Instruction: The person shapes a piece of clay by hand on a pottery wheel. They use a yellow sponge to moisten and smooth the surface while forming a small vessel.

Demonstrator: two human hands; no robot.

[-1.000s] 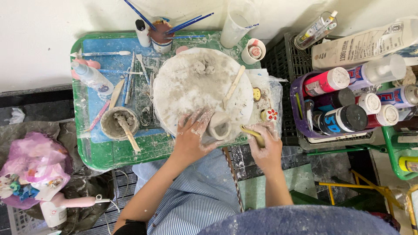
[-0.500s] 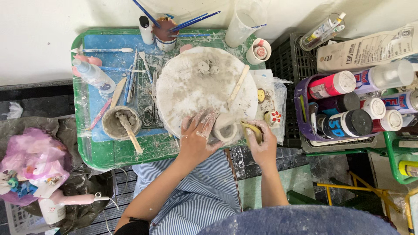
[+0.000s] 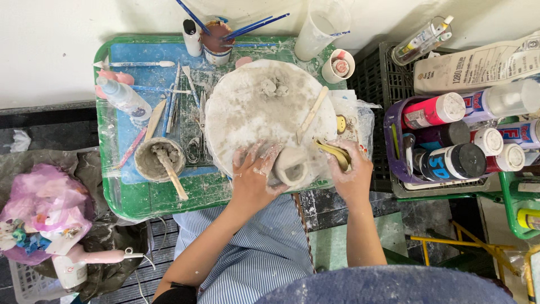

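The left hand (image 3: 254, 177) lies spread against the side of a small grey clay cup (image 3: 291, 166), fingers splayed and dusted with clay, apparently bracing the soft wall so it keeps its shape. The right hand (image 3: 351, 171) is closed around a yellow sponge (image 3: 336, 154) just beside the cup, held close where it can reach the wet surface. The cup sits at the near edge of a round white board (image 3: 264, 112), near the body. A flat wooden stick (image 3: 312, 112) rests on the board, within easy reach. To the left on the green tabletop (image 3: 152, 200) stands a bowl of clay slip (image 3: 159, 160) with a stirring stick, and paint bottles (image 3: 450, 135) fill a crate to the right.
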